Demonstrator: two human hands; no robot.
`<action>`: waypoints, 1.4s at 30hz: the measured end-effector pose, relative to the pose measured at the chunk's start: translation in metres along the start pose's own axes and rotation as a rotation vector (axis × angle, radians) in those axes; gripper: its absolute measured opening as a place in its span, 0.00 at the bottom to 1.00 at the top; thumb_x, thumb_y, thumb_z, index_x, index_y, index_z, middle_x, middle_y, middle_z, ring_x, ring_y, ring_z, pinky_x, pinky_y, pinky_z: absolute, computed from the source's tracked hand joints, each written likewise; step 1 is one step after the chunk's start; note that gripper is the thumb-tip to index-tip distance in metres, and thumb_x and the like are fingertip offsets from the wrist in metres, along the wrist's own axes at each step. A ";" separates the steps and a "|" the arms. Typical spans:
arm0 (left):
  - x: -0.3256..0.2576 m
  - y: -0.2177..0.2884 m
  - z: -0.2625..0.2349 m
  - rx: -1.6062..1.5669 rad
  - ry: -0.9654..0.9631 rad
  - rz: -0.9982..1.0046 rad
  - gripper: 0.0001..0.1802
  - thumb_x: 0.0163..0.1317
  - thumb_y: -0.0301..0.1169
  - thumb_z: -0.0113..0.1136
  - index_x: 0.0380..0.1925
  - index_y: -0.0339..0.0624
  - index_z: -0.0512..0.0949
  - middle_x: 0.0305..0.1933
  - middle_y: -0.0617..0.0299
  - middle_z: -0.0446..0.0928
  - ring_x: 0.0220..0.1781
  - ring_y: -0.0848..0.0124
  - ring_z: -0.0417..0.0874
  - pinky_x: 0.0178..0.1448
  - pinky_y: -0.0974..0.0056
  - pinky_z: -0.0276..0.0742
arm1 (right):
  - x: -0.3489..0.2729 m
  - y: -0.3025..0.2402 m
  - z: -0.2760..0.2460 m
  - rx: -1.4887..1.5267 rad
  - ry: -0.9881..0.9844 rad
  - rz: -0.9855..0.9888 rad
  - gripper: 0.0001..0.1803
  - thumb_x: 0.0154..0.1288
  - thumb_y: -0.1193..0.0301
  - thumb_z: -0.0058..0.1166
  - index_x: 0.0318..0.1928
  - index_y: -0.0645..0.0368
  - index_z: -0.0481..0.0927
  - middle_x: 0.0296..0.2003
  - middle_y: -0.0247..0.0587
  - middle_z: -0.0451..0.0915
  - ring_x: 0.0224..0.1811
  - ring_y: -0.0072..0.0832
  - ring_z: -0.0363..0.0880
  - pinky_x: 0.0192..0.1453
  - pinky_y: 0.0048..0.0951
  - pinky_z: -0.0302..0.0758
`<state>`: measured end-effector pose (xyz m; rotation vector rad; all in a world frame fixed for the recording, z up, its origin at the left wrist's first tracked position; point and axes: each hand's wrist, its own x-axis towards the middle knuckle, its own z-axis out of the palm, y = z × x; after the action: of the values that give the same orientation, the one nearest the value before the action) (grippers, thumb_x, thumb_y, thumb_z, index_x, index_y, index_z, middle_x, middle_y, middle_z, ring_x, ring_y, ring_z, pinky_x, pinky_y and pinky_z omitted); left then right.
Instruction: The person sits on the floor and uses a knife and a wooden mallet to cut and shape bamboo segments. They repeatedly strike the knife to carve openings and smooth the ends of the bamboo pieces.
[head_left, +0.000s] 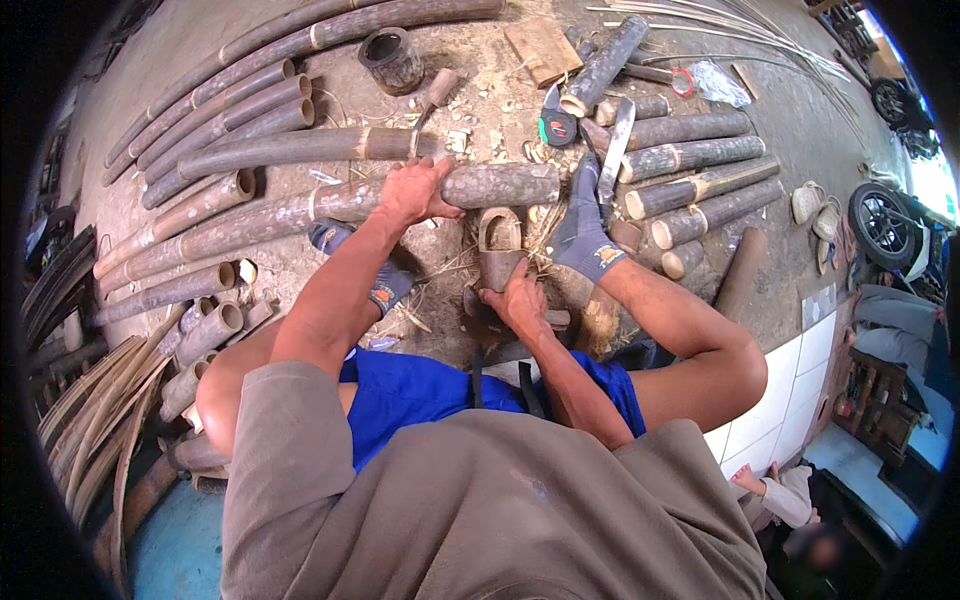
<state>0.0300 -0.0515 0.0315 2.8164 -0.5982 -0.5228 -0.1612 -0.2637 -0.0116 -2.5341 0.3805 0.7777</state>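
From my head camera, my left hand [415,190] clasps the long bamboo pole [505,186] lying crosswise before me, its right end by my sock-clad right foot [582,232], while my right hand [523,302] grips a short, notched bamboo piece [498,267] left of that foot, just nearer me than the pole.

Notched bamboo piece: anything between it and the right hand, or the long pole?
Nothing visible. The right hand grips the notched piece at its near end; the far end lies close to the long pole under the left hand, contact unclear.
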 end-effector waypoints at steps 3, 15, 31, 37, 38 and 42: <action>0.001 0.003 0.000 0.042 0.007 -0.001 0.48 0.43 0.63 0.78 0.62 0.53 0.75 0.54 0.49 0.82 0.62 0.48 0.82 0.62 0.42 0.77 | -0.002 0.000 -0.005 0.000 0.000 0.004 0.57 0.59 0.47 0.71 0.75 0.72 0.56 0.63 0.72 0.74 0.64 0.62 0.77 0.65 0.55 0.76; 0.001 0.001 -0.002 0.105 -0.018 0.004 0.52 0.41 0.68 0.77 0.64 0.54 0.75 0.56 0.51 0.81 0.63 0.50 0.82 0.62 0.45 0.80 | 0.088 -0.012 -0.132 0.221 0.400 -0.196 0.26 0.69 0.48 0.58 0.47 0.61 0.87 0.39 0.66 0.86 0.46 0.64 0.86 0.52 0.58 0.80; 0.079 -0.075 0.031 -0.865 1.039 -1.254 0.56 0.58 0.43 0.75 0.78 0.40 0.50 0.67 0.31 0.66 0.64 0.40 0.74 0.71 0.42 0.70 | -0.008 0.090 0.010 -0.550 -0.093 -0.473 0.26 0.65 0.47 0.62 0.47 0.58 0.82 0.39 0.51 0.85 0.44 0.52 0.86 0.46 0.53 0.84; 0.082 -0.097 0.015 -1.680 0.986 -1.467 0.57 0.55 0.38 0.78 0.77 0.40 0.51 0.73 0.39 0.65 0.67 0.44 0.75 0.72 0.39 0.71 | -0.019 0.092 0.007 -0.486 -0.076 -0.453 0.27 0.69 0.49 0.59 0.51 0.62 0.77 0.41 0.56 0.83 0.45 0.53 0.85 0.48 0.54 0.82; 0.083 -0.104 0.018 -1.773 0.942 -1.484 0.55 0.54 0.39 0.78 0.76 0.39 0.54 0.73 0.41 0.67 0.66 0.46 0.76 0.72 0.39 0.71 | -0.018 0.095 0.005 -0.454 -0.144 -0.421 0.28 0.68 0.49 0.59 0.52 0.62 0.77 0.40 0.57 0.83 0.43 0.54 0.86 0.48 0.55 0.83; 0.073 -0.140 0.042 -2.187 1.003 -0.895 0.46 0.50 0.42 0.79 0.66 0.37 0.68 0.62 0.48 0.75 0.61 0.50 0.78 0.67 0.41 0.75 | -0.022 0.091 -0.004 -0.347 -0.350 -0.389 0.29 0.67 0.50 0.61 0.53 0.65 0.77 0.37 0.62 0.85 0.40 0.60 0.87 0.47 0.58 0.83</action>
<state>0.1254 0.0366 -0.0669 0.6746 0.9505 0.2255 -0.2125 -0.3403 -0.0271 -2.5805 -0.3832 1.1765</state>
